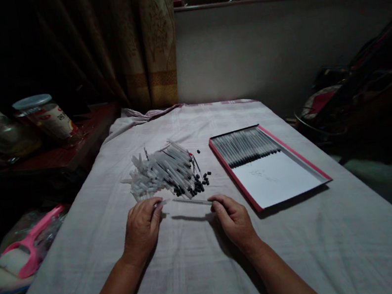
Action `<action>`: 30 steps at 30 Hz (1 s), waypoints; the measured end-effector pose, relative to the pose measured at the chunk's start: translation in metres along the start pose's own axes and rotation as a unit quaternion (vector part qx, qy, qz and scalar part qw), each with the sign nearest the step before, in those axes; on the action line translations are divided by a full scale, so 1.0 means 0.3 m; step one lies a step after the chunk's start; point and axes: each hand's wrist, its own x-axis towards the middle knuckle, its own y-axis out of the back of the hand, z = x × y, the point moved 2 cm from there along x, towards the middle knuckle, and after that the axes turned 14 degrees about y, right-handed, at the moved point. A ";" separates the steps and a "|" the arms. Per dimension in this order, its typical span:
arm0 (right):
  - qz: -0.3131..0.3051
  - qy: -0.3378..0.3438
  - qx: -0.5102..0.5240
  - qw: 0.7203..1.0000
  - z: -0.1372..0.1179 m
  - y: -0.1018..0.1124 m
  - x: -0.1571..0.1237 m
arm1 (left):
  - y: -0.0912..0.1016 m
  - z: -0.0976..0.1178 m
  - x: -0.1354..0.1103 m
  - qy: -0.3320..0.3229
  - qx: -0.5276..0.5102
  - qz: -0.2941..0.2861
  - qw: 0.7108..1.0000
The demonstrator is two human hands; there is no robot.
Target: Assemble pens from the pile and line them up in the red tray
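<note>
My right hand [234, 220] pinches a clear pen [192, 201] by its right end, so its tip points left. Between the thumb and fingers of my left hand [142, 227] is a small translucent pen cap [164, 203], apart from the pen tip by a narrow gap. Just beyond both hands lies a loose pile of clear pen parts [169, 167], with small black plugs [198, 186] scattered at its right side. To the right, a shallow box [235, 175] with pink sides holds a row of pens [246, 145], black ends toward me.
A pale checked cloth [198, 277] covers the table. At the left, a dark red side table [80, 154] carries two lidded jars [51, 122]. Pink-handled scissors [32, 244] lie low beside the table's left edge. A curtain [154, 33] and a wall [240, 54] stand behind.
</note>
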 end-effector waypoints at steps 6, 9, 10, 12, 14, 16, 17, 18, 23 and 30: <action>-0.020 0.023 0.013 0.999 -0.025 -0.005 -0.003 | 0.001 0.017 -0.037 0.019 -0.060 -0.016 0.998; -0.028 0.022 0.009 0.999 -0.019 -0.005 -0.004 | 0.003 0.027 -0.037 0.010 -0.062 -0.024 0.998; -0.035 0.022 0.008 0.999 -0.016 -0.004 -0.003 | 0.004 0.030 -0.037 0.004 -0.063 -0.025 0.998; -0.059 0.027 0.011 0.998 -0.011 -0.002 -0.001 | 0.006 0.036 -0.038 -0.018 -0.068 -0.030 0.997; -0.099 0.030 0.012 0.995 -0.007 0.001 0.002 | 0.007 0.043 -0.041 -0.050 -0.078 -0.048 0.995; -0.149 0.032 0.005 0.988 -0.005 0.003 0.004 | 0.006 0.051 -0.044 -0.079 -0.092 -0.073 0.990; -0.170 0.033 0.000 0.985 -0.005 0.004 0.004 | 0.005 0.054 -0.045 -0.087 -0.100 -0.083 0.988; -0.185 0.035 -0.005 0.982 -0.005 0.005 0.004 | 0.004 0.057 -0.047 -0.092 -0.108 -0.092 0.986; -0.199 0.042 -0.006 0.979 -0.006 -0.002 -0.003 | 0.002 0.057 -0.052 -0.099 -0.153 -0.100 0.978; -0.204 0.039 -0.014 0.978 -0.012 -0.016 -0.012 | 0.006 0.055 -0.044 -0.116 -0.170 -0.091 0.974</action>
